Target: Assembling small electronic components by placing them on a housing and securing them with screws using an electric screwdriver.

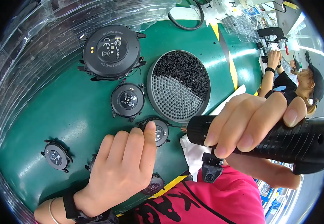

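My left hand [122, 160] is closed over a round black smartwatch case [162, 133], its index fingertip pressing on the back; part of the case is hidden under the fingers. In my right hand [253, 119] is a black electric screwdriver [281, 143], gripped around its barrel and lying sideways. Its thin bit points left and reaches the edge of that case near a lug; exact contact is too small to tell. A round grey dimpled tray [173, 99] just beyond holds a heap of tiny black screws [182, 71].
More watch cases lie face down on the green table [83, 123]: a large-looking one [111, 52], a smaller one [127, 100] and one at left [56, 156]. Clear plastic trays [31, 48] line the left. A co-worker [296, 82] sits at far right.
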The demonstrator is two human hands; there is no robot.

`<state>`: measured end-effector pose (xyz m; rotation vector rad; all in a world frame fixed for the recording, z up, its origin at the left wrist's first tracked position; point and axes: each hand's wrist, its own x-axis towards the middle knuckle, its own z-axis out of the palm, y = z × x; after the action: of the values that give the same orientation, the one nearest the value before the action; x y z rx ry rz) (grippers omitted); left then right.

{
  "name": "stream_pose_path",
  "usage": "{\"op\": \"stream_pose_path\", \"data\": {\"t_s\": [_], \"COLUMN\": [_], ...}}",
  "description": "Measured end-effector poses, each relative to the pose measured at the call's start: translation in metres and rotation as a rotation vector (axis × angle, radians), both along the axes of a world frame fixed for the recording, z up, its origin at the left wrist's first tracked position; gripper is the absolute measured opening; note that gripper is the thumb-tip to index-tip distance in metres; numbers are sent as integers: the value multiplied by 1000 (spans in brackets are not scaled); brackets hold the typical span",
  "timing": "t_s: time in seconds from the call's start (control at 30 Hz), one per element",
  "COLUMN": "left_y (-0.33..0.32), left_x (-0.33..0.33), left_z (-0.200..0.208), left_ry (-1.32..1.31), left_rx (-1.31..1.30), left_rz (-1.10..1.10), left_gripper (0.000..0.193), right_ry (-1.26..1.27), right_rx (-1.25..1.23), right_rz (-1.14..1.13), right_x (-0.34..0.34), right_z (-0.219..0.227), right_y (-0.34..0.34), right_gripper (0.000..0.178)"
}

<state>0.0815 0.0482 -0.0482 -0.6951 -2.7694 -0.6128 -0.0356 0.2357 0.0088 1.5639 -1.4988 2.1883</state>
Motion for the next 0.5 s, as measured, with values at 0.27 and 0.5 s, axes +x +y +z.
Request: {"op": "stream_pose_path", "data": {"t_s": [0.27,0.5], "left_y": [-2,-1], "left_x": [-6,-7], "left_z": [8,4], "left_ry": [-47,3], "left_rx": [279,395], "left_rz": [62,82], "left_gripper": [29,22], "right_ry": [-129,-219], "right_rx": [-55,32], "right_rz": [-7,143], "right_x": [11,9], "right_z": [4,11], "right_y": [-5,-4], "right_gripper": [67,60]}}
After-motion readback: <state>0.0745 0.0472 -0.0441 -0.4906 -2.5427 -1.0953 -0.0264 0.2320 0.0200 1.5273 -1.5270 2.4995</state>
